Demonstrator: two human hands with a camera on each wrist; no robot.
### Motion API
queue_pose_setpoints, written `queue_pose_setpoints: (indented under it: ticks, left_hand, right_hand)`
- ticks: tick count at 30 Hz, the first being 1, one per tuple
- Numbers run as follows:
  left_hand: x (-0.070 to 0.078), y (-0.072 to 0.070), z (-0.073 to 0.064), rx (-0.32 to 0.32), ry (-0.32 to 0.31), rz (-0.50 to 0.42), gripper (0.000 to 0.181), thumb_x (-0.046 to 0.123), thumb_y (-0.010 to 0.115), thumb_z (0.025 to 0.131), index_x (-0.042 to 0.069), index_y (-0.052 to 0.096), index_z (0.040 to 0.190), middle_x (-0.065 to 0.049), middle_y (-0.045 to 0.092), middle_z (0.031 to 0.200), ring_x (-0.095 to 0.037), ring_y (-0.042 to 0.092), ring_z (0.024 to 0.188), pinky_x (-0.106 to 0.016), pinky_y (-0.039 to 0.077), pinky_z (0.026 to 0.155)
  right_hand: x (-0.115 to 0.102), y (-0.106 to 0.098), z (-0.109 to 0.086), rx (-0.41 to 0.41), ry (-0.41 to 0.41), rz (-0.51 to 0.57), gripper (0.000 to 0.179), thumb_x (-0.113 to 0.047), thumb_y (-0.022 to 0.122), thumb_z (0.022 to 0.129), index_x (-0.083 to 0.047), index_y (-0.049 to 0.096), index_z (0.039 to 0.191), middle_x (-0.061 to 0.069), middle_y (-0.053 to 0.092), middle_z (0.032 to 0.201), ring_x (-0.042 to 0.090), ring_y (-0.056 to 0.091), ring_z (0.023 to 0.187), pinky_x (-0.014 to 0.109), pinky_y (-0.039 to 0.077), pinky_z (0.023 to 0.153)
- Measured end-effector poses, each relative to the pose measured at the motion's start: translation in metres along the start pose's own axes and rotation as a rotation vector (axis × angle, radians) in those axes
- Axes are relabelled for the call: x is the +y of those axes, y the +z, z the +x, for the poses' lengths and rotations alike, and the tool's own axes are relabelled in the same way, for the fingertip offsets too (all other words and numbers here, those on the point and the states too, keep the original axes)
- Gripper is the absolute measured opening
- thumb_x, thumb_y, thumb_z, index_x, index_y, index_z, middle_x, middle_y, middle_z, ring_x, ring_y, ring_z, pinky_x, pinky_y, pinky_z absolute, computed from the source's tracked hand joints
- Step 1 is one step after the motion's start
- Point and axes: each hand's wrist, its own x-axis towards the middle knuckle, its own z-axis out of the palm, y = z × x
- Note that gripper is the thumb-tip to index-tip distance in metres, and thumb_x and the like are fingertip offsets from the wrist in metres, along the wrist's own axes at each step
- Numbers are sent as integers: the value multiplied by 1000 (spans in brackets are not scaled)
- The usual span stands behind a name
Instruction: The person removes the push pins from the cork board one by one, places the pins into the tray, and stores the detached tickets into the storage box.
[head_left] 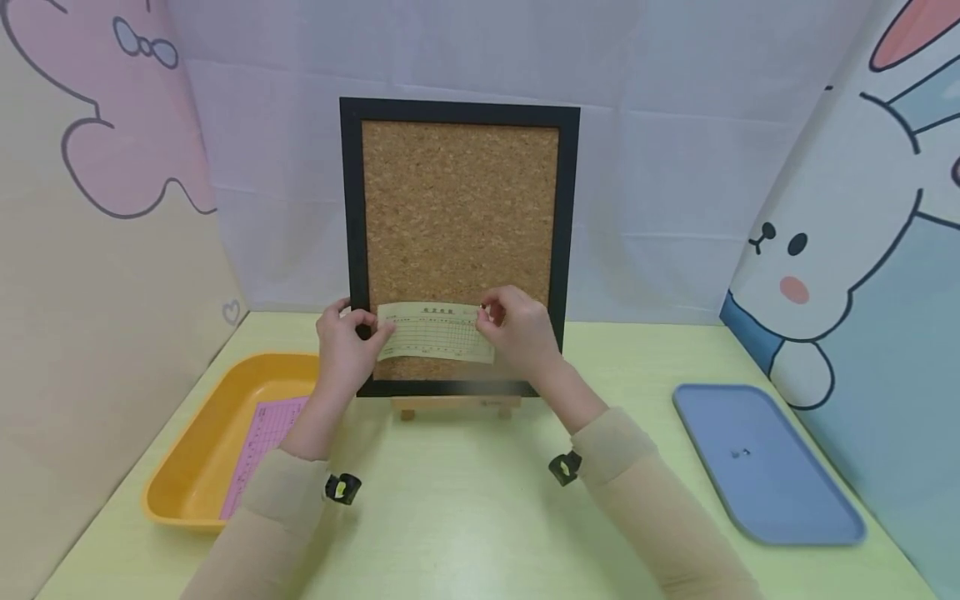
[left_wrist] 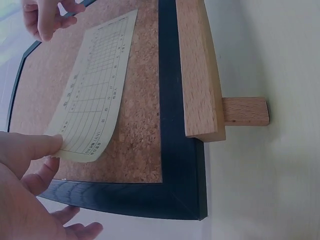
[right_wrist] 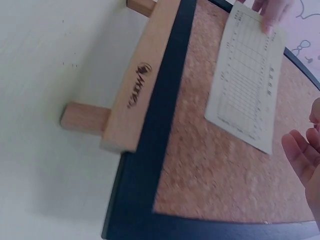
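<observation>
A pale yellow printed form (head_left: 435, 333) lies against the lower part of a black-framed cork board (head_left: 461, 208), its left end curling off the cork. My left hand (head_left: 348, 342) pinches that left end between thumb and finger; in the left wrist view, the other fingers of the left hand (left_wrist: 30, 185) reach past the frame's edge. At the form's upper right corner is my right hand (head_left: 521, 329), thumb and fingertips drawn together on a tiny dark thing (head_left: 483, 307), too small to identify. The right wrist view shows the right hand (right_wrist: 307, 155) only partly, apart from the form.
A wooden stand (left_wrist: 200, 75) supports the board on the pale table (head_left: 450, 517). To the left, a yellow tray (head_left: 187, 442) holds a pink printed form (head_left: 262, 442). At the right, tiny dark and clear items (head_left: 741, 453) lie on a blue tray (head_left: 780, 500). Printed cloth walls surround the table.
</observation>
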Motion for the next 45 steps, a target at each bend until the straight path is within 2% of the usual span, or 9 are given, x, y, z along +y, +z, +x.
queue_pose_setpoints:
  ticks: [6,13,16,18,21,29,33,39,45]
  left_hand:
    - [1,-10,-1,12,41,34,27,24,68,88,-1,61,83,-21,34,142,-42,24,132,-50,37,102]
    - [7,-25,-4,-12,106,95,24,22,67,88,-1,61,85,-22,49,127,-42,36,121,-50,34,101]
    - [10,-30,-4,-28,137,124,23,22,67,89,1,61,85,-21,58,114,-35,52,87,-42,44,79]
    - [11,-33,-5,-39,142,142,21,24,66,89,4,61,85,-18,63,105,-27,47,62,-34,41,58]
    - [15,-39,-8,-44,153,161,21,26,66,90,6,61,87,-14,65,96,-19,36,47,-29,30,46]
    - [31,-55,-15,-31,209,226,20,25,65,90,5,60,89,-13,67,87,-25,49,71,-31,35,55]
    - [36,-64,-17,-32,233,256,21,26,65,90,6,60,89,-13,68,85,-24,46,65,-29,33,50]
    - [43,-77,-19,-25,254,284,20,26,67,88,7,62,91,-12,67,83,-25,52,72,-28,34,50]
    - [48,-94,-19,-76,240,305,24,32,65,90,9,62,95,-10,65,87,-27,51,84,-31,39,59]
  right_hand:
    - [6,-30,2,13,-8,75,6,1,64,80,1,63,85,10,61,71,17,58,61,25,50,54]
    - [11,-71,1,-2,59,74,8,-1,67,79,1,64,86,9,64,70,15,59,61,30,51,53]
    - [13,-86,-1,-19,70,53,7,-2,67,79,-1,64,85,6,64,70,12,60,61,26,51,53]
    - [14,-97,-3,-31,65,33,8,-3,68,79,-2,63,85,4,64,69,10,59,62,24,50,53]
    - [16,-113,-5,-55,55,10,9,-5,70,79,-3,64,85,2,63,68,9,58,62,23,49,54]
    - [21,-157,-12,-101,42,-127,12,-3,71,78,-3,64,87,2,63,70,10,56,63,11,45,57]
    - [22,-176,-17,-102,40,-180,14,-3,73,76,-4,65,87,2,63,70,10,55,63,6,40,60]
    - [28,-197,-27,-86,3,-209,15,-2,73,72,-5,64,83,0,61,67,6,51,61,6,40,58]
    - [34,-215,-36,-56,7,-228,18,-1,73,69,-4,65,85,0,62,67,-3,46,64,7,39,57]
